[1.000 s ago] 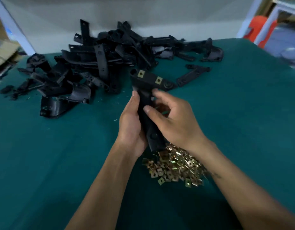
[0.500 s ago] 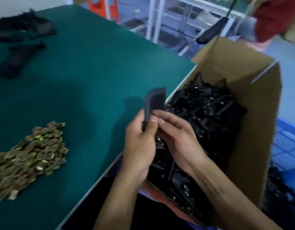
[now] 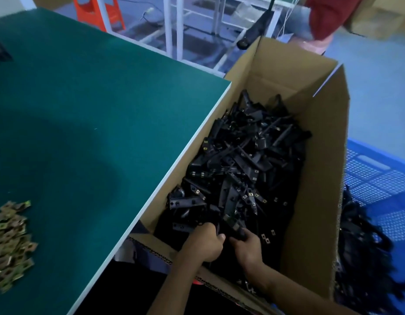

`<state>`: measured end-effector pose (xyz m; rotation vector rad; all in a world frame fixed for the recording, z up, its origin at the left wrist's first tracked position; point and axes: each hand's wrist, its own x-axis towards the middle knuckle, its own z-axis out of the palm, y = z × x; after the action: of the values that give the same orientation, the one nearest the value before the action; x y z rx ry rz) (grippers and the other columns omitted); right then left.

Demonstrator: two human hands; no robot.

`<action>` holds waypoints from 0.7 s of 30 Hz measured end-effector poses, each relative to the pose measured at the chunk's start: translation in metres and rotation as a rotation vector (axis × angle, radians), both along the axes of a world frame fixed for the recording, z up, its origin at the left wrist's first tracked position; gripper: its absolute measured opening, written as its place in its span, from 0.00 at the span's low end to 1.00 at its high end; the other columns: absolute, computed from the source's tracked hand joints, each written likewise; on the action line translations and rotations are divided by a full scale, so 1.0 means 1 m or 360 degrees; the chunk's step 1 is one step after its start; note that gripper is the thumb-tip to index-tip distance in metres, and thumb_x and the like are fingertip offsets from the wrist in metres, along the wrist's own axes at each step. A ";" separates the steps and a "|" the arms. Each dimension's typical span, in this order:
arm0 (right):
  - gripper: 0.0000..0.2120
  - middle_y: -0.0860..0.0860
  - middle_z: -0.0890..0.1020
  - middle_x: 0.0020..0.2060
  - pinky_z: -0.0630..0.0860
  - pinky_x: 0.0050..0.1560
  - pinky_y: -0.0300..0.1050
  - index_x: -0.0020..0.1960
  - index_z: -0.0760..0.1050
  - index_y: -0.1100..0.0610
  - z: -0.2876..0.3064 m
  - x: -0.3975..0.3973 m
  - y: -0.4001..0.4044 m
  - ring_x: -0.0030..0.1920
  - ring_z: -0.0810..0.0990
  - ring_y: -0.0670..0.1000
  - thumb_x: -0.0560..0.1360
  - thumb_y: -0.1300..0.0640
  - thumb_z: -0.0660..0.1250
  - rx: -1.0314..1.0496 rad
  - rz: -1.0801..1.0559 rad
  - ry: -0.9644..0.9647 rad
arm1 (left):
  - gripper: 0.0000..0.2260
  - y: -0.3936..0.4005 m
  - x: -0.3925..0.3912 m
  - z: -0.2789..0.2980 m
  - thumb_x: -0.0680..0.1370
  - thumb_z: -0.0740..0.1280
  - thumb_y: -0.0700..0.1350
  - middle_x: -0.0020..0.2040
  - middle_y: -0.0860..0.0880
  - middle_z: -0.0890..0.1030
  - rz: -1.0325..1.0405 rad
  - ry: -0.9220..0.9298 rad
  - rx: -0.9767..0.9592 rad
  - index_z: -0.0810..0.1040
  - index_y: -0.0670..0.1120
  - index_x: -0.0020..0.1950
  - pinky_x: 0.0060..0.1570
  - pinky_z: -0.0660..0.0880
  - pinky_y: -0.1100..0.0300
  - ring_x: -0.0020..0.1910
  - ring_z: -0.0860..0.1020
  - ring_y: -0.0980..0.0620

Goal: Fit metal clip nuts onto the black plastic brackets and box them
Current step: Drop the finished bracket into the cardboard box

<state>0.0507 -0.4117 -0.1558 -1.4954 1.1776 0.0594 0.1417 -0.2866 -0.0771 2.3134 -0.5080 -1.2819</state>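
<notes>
Both my hands are down inside the near end of the cardboard box (image 3: pixel 322 155). My left hand (image 3: pixel 203 243) and my right hand (image 3: pixel 248 247) are curled around a black plastic bracket (image 3: pixel 233 223), which lies low on the heap. The box holds a deep pile of black brackets (image 3: pixel 242 160), several showing small metal clip nuts. A loose heap of brass-coloured clip nuts (image 3: pixel 8 242) lies on the green table (image 3: pixel 83 110) at the far left. The held bracket is dark against the pile, and my fingers hide part of it.
The box stands against the table's right edge. A blue perforated crate (image 3: pixel 379 178) and more black parts (image 3: pixel 360 258) lie to the right of the box. Behind stand a white metal frame (image 3: pixel 174 23), an orange stool (image 3: pixel 99 12) and a person in red (image 3: pixel 329 12).
My view swung right from the table to the box. Both hands carried the bracket from above the table edge down into the box, onto the pile.
</notes>
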 end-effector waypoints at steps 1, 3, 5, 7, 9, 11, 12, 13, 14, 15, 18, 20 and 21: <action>0.09 0.55 0.87 0.42 0.83 0.52 0.55 0.55 0.83 0.58 -0.006 -0.005 -0.003 0.46 0.86 0.57 0.77 0.67 0.71 -0.0016 0.0001 0.0036 | 0.17 0.004 0.000 0.002 0.86 0.58 0.53 0.41 0.39 0.69 -0.0046 -0.0032 0.0004 0.70 0.41 0.46 0.36 0.64 0.54 0.34 0.67 0.49; 0.08 0.52 0.87 0.41 0.81 0.47 0.46 0.54 0.83 0.58 -0.008 -0.012 -0.010 0.45 0.86 0.54 0.77 0.66 0.71 -0.0077 0.0058 0.0093 | 0.17 0.012 0.001 0.012 0.86 0.57 0.53 0.38 0.44 0.66 -0.0135 -0.0041 -0.0022 0.65 0.45 0.41 0.35 0.61 0.55 0.34 0.65 0.50; 0.07 0.52 0.86 0.42 0.79 0.43 0.42 0.53 0.83 0.59 -0.003 -0.017 -0.021 0.45 0.85 0.52 0.77 0.68 0.70 -0.0035 0.0029 0.0144 | 0.16 0.020 0.005 0.027 0.86 0.56 0.54 0.41 0.47 0.69 -0.0252 0.0015 -0.0101 0.66 0.48 0.42 0.40 0.64 0.54 0.38 0.69 0.49; 0.08 0.55 0.84 0.43 0.78 0.41 0.46 0.54 0.81 0.61 0.013 -0.017 -0.037 0.43 0.82 0.54 0.78 0.69 0.68 -0.0050 -0.0186 0.0206 | 0.12 0.035 0.012 0.048 0.86 0.56 0.56 0.53 0.51 0.76 -0.0296 0.0150 -0.0252 0.76 0.52 0.54 0.54 0.69 0.55 0.51 0.76 0.52; 0.10 0.57 0.81 0.43 0.78 0.35 0.46 0.59 0.79 0.61 0.034 -0.018 -0.060 0.39 0.78 0.55 0.80 0.68 0.64 -0.0143 -0.0514 0.0167 | 0.21 0.059 0.016 0.073 0.85 0.58 0.58 0.73 0.56 0.73 -0.0165 0.0210 -0.0481 0.71 0.53 0.76 0.70 0.66 0.58 0.70 0.72 0.57; 0.12 0.61 0.81 0.46 0.78 0.29 0.40 0.59 0.78 0.61 0.055 -0.011 -0.074 0.36 0.77 0.52 0.81 0.70 0.60 -0.0286 -0.0704 -0.0024 | 0.22 0.089 0.022 0.101 0.83 0.62 0.58 0.73 0.61 0.74 0.0121 0.0246 -0.0846 0.70 0.55 0.77 0.69 0.70 0.59 0.69 0.73 0.62; 0.13 0.63 0.81 0.48 0.77 0.28 0.34 0.58 0.78 0.60 0.067 0.001 -0.072 0.35 0.78 0.49 0.80 0.72 0.60 -0.0354 -0.0652 -0.0127 | 0.20 0.107 0.026 0.115 0.83 0.63 0.57 0.69 0.59 0.78 0.0290 0.0274 -0.1101 0.74 0.55 0.74 0.61 0.75 0.62 0.65 0.78 0.60; 0.14 0.63 0.81 0.49 0.75 0.28 0.28 0.56 0.78 0.57 0.079 0.019 -0.062 0.36 0.80 0.48 0.79 0.72 0.60 -0.0376 -0.0500 -0.0240 | 0.18 0.128 0.031 0.129 0.82 0.65 0.55 0.64 0.55 0.82 0.0471 0.0253 -0.1332 0.78 0.54 0.71 0.50 0.78 0.63 0.57 0.83 0.56; 0.16 0.63 0.82 0.52 0.74 0.31 0.25 0.55 0.79 0.54 0.089 0.037 -0.047 0.39 0.81 0.49 0.79 0.72 0.61 -0.0378 -0.0287 -0.0356 | 0.15 0.152 0.037 0.140 0.82 0.66 0.53 0.57 0.51 0.85 0.0667 0.0142 -0.1521 0.80 0.52 0.67 0.39 0.77 0.64 0.47 0.85 0.53; 0.17 0.61 0.83 0.55 0.75 0.34 0.26 0.53 0.79 0.50 0.096 0.055 -0.030 0.44 0.82 0.54 0.79 0.70 0.63 -0.0365 -0.0050 -0.0464 | 0.13 0.179 0.043 0.149 0.81 0.66 0.50 0.49 0.49 0.85 0.0888 -0.0040 -0.1667 0.82 0.50 0.64 0.31 0.74 0.64 0.37 0.82 0.53; 0.16 0.54 0.85 0.55 0.79 0.44 0.32 0.54 0.81 0.44 0.121 0.104 0.020 0.48 0.83 0.58 0.77 0.65 0.68 -0.0623 0.0297 -0.0696 | 0.09 0.271 0.061 0.161 0.81 0.66 0.44 0.31 0.52 0.73 0.1583 -0.0745 -0.1758 0.85 0.47 0.55 0.25 0.64 0.65 0.26 0.66 0.56; 0.13 0.48 0.84 0.56 0.80 0.58 0.44 0.58 0.80 0.45 0.146 0.132 0.054 0.52 0.83 0.56 0.76 0.56 0.69 -0.0777 0.0435 -0.0925 | 0.11 0.327 0.069 0.154 0.82 0.64 0.39 0.28 0.54 0.66 0.2003 -0.1156 -0.1675 0.86 0.47 0.47 0.25 0.61 0.64 0.26 0.61 0.55; 0.11 0.44 0.84 0.55 0.77 0.63 0.45 0.57 0.80 0.46 0.163 0.146 0.076 0.55 0.83 0.52 0.75 0.53 0.68 -0.0837 0.0638 -0.1043 | 0.14 0.350 0.070 0.147 0.83 0.63 0.38 0.27 0.55 0.64 0.2213 -0.1262 -0.1620 0.85 0.48 0.44 0.25 0.60 0.63 0.26 0.60 0.54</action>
<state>0.1971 -0.3360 0.0071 -1.9839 0.3606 -0.4699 0.2114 0.0633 0.0698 1.4617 0.2522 0.5029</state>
